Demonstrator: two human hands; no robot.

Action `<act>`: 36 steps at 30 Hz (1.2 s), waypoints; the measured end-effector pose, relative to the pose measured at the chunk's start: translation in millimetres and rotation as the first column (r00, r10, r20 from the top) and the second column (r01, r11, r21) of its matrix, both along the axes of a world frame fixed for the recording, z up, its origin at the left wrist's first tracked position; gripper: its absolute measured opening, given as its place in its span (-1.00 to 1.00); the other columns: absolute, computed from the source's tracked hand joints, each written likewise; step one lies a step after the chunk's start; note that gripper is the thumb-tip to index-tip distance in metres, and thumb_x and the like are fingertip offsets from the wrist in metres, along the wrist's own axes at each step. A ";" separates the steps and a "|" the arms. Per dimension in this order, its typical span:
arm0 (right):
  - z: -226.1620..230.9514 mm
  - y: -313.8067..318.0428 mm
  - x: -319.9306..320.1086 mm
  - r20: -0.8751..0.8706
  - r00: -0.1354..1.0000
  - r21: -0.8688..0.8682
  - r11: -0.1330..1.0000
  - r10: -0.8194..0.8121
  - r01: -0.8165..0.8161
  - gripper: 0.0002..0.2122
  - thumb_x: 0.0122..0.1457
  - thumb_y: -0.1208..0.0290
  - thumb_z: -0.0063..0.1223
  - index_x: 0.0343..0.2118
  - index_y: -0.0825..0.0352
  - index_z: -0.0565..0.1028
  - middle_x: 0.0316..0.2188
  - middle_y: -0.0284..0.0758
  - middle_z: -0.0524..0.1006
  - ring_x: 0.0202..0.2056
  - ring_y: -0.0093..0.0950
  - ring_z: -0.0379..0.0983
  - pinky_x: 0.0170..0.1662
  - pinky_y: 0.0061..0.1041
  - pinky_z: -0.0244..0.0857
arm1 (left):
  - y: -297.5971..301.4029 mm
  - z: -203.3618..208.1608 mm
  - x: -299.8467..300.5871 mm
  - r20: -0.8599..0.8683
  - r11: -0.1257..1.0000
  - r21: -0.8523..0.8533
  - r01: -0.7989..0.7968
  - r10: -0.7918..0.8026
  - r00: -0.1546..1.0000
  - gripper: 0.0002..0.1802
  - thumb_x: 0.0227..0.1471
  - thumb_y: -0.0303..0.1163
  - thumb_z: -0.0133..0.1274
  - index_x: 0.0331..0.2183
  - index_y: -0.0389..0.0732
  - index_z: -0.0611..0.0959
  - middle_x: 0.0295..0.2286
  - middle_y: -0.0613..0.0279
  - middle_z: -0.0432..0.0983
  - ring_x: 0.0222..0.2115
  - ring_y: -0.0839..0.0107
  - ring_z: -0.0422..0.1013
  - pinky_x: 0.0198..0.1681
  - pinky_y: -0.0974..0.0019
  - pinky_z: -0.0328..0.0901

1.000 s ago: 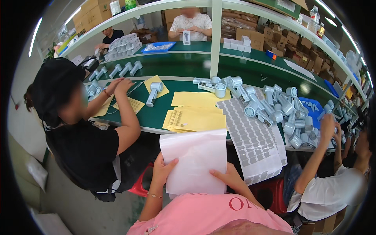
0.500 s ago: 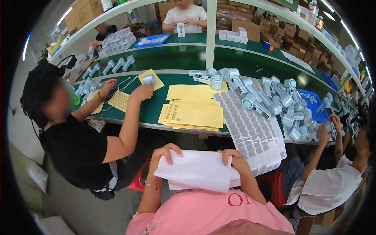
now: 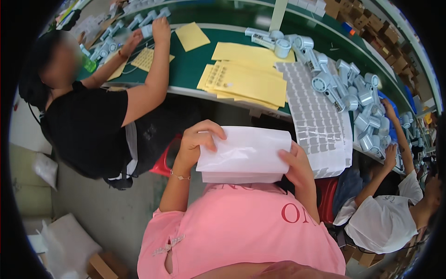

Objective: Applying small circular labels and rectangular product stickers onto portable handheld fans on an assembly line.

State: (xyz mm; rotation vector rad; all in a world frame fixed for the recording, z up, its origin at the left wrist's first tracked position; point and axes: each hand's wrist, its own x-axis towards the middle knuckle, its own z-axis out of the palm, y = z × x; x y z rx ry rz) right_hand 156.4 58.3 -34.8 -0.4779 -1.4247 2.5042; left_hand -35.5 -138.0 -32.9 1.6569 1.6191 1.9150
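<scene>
A folded white sheet of paper (image 3: pixel 246 151) is held in front of my pink shirt, below the table edge. My left hand (image 3: pixel 200 142) is closed on its left end, fingers bent over the top edge. My right hand (image 3: pixel 298 163) grips the right end, thumb lying on the front face. The sheet looks glossy, and a second layer shows beneath its lower edge. Beyond it on the table lie a stack of yellow sheets (image 3: pixel 253 88) and, to the right, long sheets of grey stickers (image 3: pixel 318 135).
Light blue handheld devices (image 3: pixel 327 83) are heaped at the right, partly over the sticker sheets. At left, a co-worker in black (image 3: pixel 88 125) handles a similar device (image 3: pixel 147 31). Another person in white (image 3: pixel 383 223) reaches into the heap. Red stools (image 3: pixel 327 197) stand below the green table (image 3: pixel 188 76).
The view has tilted down. My hands still hold the white sheet, now more level, and my right thumb lies lower on it. The left co-worker's device has left the yellow sheet.
</scene>
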 end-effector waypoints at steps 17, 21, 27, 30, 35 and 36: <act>0.8 -6.7 -7.5 -0.042 0.982 0.810 0.582 0.183 -0.074 -0.74 -0.07 0.74 -0.18 -0.30 0.42 0.47 -0.39 -0.19 0.52 -0.33 -0.34 0.48 -0.23 -0.58 0.30 | 20.1 -28.2 44.8 -0.574 0.821 -0.477 -0.315 -0.019 0.819 -0.83 -0.28 -0.37 0.07 -0.58 -0.12 0.39 -0.66 0.21 0.38 -0.61 0.24 0.40 -0.58 0.22 0.26; -3.8 -16.9 4.9 0.001 0.993 0.724 0.685 0.116 -0.080 -0.71 -0.10 0.74 -0.20 -0.30 0.41 0.49 -0.35 -0.23 0.54 -0.30 -0.43 0.49 -0.20 -0.61 0.30 | 14.5 -21.6 53.9 -0.619 0.877 -0.345 -0.335 0.056 0.784 -0.91 -0.25 -0.45 -0.02 -0.61 -0.14 0.39 -0.74 0.22 0.32 -0.70 0.28 0.36 -0.64 0.26 0.21; -4.7 0.3 -0.8 0.174 0.976 0.684 0.697 0.127 -0.213 -0.76 -0.06 0.67 -0.12 -0.29 0.39 0.48 -0.44 -0.24 0.54 -0.39 -0.45 0.50 -0.29 -0.58 0.32 | 29.4 -17.0 40.5 -0.181 0.716 -0.696 -0.056 -0.100 0.978 -0.68 -0.20 -0.21 0.13 -0.41 -0.20 0.47 -0.55 0.14 0.49 -0.53 0.15 0.45 -0.46 0.24 0.32; -4.8 11.9 4.5 0.089 0.995 0.899 0.427 0.042 -0.099 -0.86 -0.02 0.54 0.02 -0.34 0.37 0.49 -0.54 -0.24 0.52 -0.50 -0.53 0.45 -0.41 -0.54 0.28 | 24.5 -15.0 26.8 -0.082 0.652 -0.758 0.029 -0.139 0.987 -0.59 -0.20 -0.11 0.14 -0.34 -0.19 0.50 -0.48 0.06 0.51 -0.44 0.14 0.46 -0.37 0.23 0.32; 14.9 20.0 17.6 0.096 0.987 0.761 0.649 -0.126 0.009 -0.87 0.06 0.46 0.03 -0.35 0.39 0.50 -0.55 -0.25 0.53 -0.51 -0.56 0.44 -0.42 -0.56 0.28 | 15.4 -9.8 19.3 0.028 0.519 -0.854 0.022 0.003 1.000 -0.74 -0.05 -0.23 0.08 -0.48 -0.26 0.54 -0.63 0.19 0.47 -0.59 0.45 0.44 -0.51 0.40 0.29; 14.4 18.8 19.8 0.132 0.985 0.755 0.655 -0.111 -0.027 -0.86 0.07 0.45 0.03 -0.35 0.40 0.50 -0.54 -0.30 0.53 -0.49 -0.60 0.42 -0.40 -0.58 0.28 | 13.0 -10.1 17.3 0.017 0.525 -0.851 0.017 -0.006 1.000 -0.74 -0.05 -0.23 0.08 -0.48 -0.26 0.54 -0.63 0.19 0.47 -0.59 0.45 0.44 -0.51 0.40 0.29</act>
